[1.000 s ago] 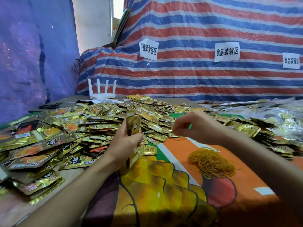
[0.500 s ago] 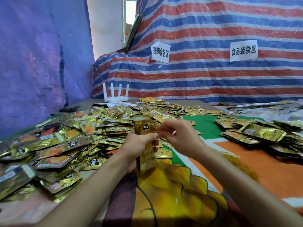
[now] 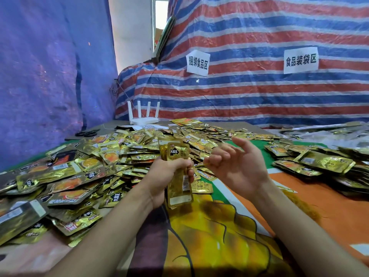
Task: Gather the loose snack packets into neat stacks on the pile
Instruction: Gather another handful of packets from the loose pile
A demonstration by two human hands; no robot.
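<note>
Loose gold snack packets (image 3: 79, 172): a broad heap on the left of the tabletop (image 3: 219, 246). Stack of packets (image 3: 177, 170): upright at centre above the tabletop, gripped round its middle by the left hand (image 3: 163, 176). Right hand (image 3: 237, 166): just beside the stack, fingers partly curled, whether pinching anything cannot be told; a second heap of packets (image 3: 311, 162) lies at far right.

The left grip (image 3: 169, 176) is curling tightly round an upright packet stack (image 3: 178, 154), its forearm angling in from the lower left. The right grip (image 3: 237, 166) is hovering just beside it, palm turned leftward, fingers half curled, one finger raised; whether it is pinching anything is unclear.
</note>
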